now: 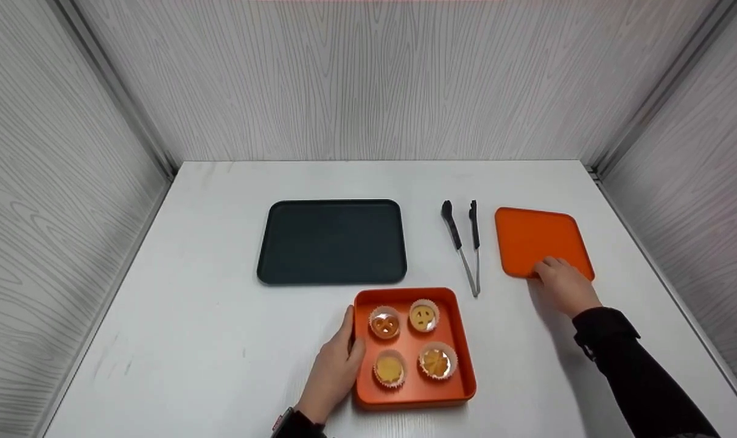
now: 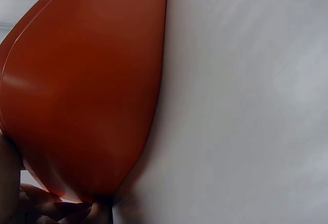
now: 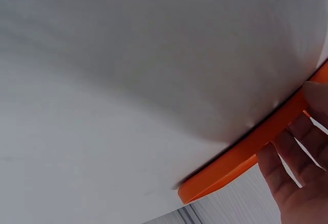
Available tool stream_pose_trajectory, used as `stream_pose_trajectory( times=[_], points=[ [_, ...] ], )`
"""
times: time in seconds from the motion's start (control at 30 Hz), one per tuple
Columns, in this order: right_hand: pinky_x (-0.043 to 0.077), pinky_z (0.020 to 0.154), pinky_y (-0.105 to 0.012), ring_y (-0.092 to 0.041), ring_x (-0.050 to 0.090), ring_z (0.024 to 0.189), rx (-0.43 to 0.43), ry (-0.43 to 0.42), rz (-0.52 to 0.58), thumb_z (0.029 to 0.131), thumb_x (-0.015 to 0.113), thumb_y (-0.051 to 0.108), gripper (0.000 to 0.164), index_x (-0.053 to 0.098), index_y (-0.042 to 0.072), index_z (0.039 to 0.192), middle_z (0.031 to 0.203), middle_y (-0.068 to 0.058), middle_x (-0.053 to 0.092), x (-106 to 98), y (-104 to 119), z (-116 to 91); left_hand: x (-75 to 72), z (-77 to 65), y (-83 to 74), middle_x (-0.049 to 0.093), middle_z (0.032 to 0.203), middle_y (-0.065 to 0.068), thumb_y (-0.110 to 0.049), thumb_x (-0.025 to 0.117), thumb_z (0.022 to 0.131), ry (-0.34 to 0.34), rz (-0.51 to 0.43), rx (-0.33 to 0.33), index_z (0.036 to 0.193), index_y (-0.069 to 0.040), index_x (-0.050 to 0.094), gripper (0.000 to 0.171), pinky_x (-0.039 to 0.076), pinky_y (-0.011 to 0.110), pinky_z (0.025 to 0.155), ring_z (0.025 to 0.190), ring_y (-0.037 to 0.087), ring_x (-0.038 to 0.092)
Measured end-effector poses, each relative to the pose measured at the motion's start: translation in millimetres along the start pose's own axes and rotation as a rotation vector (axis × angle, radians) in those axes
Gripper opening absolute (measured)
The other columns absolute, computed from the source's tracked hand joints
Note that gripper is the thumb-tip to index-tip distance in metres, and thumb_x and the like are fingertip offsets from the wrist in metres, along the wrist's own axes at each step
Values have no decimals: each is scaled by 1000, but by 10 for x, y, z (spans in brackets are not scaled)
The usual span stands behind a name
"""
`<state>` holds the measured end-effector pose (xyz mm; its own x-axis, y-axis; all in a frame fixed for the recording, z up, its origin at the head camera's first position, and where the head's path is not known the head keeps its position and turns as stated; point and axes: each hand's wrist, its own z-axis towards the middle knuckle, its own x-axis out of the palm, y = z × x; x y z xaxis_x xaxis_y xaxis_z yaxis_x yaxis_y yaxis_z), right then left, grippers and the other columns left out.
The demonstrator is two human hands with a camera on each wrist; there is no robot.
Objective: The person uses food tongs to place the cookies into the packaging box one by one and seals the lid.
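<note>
My left hand [image 1: 335,368] rests against the left wall of a square orange box [image 1: 411,401], thumb and fingers along its outside. In the left wrist view, the box wall [image 2: 92,85] fills the left part, with fingers [image 2: 56,208] at its lower end. Inside the box sit several small pastries in paper cups, one a tart [image 1: 389,368]. At the right, my right hand [image 1: 566,286] pinches the near edge of a flat orange lid [image 1: 538,237]. The right wrist view has the thumb and fingers on either side of the lid's rim [image 3: 230,162].
A dark rectangular tray [image 1: 331,243] lies behind the box, left of the middle. Between tray and lid lie metal tongs [image 1: 468,264] with black tips, spread apart. The white table [image 1: 192,316] is enclosed by grey wood-grain panels [image 1: 368,79] at the back and sides.
</note>
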<state>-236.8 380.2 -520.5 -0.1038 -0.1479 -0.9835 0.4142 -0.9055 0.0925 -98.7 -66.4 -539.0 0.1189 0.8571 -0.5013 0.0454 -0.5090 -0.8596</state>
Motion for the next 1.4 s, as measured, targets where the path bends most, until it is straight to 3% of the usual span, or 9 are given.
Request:
stream_pose_trajectory(
  times=[0.3, 0.47, 0.63, 0.73, 0.87, 1.03, 1.23, 1.33, 1.4],
  points=[
    [55, 77, -47, -36, 57, 85, -89, -44, -74, 87, 70, -13, 17, 64, -3, 99, 93, -17, 62, -14, 15, -23, -1, 3, 11, 40, 160, 17, -25, 47, 107, -7, 0, 14, 162, -3, 23, 64, 35, 51, 118, 145, 30, 42],
    [47, 65, -39, -32, 51, 76, -182, -189, -133, 79, 77, -11, 26, 60, -2, 96, 87, -14, 55, -93, 42, -33, -1, 0, -3, 38, 161, 15, -26, 47, 108, 5, -4, -6, 163, -4, 22, 64, 34, 51, 119, 146, 29, 40],
    [38, 66, -37, -34, 45, 78, -248, -320, -159, 77, 71, -22, 34, 53, -6, 100, 87, -17, 47, -246, 53, -28, 0, 5, -11, 36, 163, 14, -26, 48, 107, 13, 0, -27, 163, -5, 22, 65, 32, 52, 119, 148, 29, 38],
    [40, 68, -39, -36, 45, 80, -238, -401, -121, 80, 63, -27, 32, 53, -7, 103, 91, -19, 48, -383, 76, -36, -4, 10, -14, 36, 163, 15, -27, 48, 107, 11, -6, -32, 163, -6, 22, 65, 32, 52, 120, 148, 30, 38],
    [44, 65, -41, -38, 48, 85, -201, -518, -65, 87, 65, -19, 26, 56, -6, 107, 98, -20, 51, -604, 148, -25, -19, 9, -7, 35, 163, 15, -32, 49, 107, 20, -30, -41, 163, -6, 22, 68, 31, 52, 120, 148, 31, 37],
    [40, 64, -40, -40, 51, 90, -207, -644, -14, 89, 67, -14, 23, 60, -8, 110, 101, -24, 53, -918, 332, 7, -66, -8, 4, 34, 163, 16, -42, 48, 108, 35, -58, -13, 163, -5, 22, 71, 29, 53, 121, 149, 33, 34],
    [44, 59, -36, -35, 58, 83, -236, -681, 22, 93, 64, -11, 22, 62, -7, 115, 102, -23, 55, -1229, 657, -4, -156, 3, -39, 34, 163, 16, -45, 46, 108, 47, -62, 22, 162, -4, 24, 71, 29, 53, 120, 150, 33, 34],
    [48, 57, -39, -32, 61, 80, -287, -694, 51, 102, 57, 0, 16, 63, -6, 115, 103, -22, 55, -1311, 824, 5, -233, 15, -109, 34, 163, 15, -43, 48, 108, 23, -64, 52, 162, -6, 26, 70, 33, 51, 119, 149, 32, 36],
    [48, 58, -38, -32, 61, 79, -326, -706, 79, 106, 52, 8, 21, 63, -5, 116, 102, -22, 55, -1338, 933, 17, -298, 27, -171, 34, 164, 14, -42, 49, 107, -1, -69, 91, 162, -7, 27, 69, 36, 48, 117, 149, 30, 36]
  ],
)
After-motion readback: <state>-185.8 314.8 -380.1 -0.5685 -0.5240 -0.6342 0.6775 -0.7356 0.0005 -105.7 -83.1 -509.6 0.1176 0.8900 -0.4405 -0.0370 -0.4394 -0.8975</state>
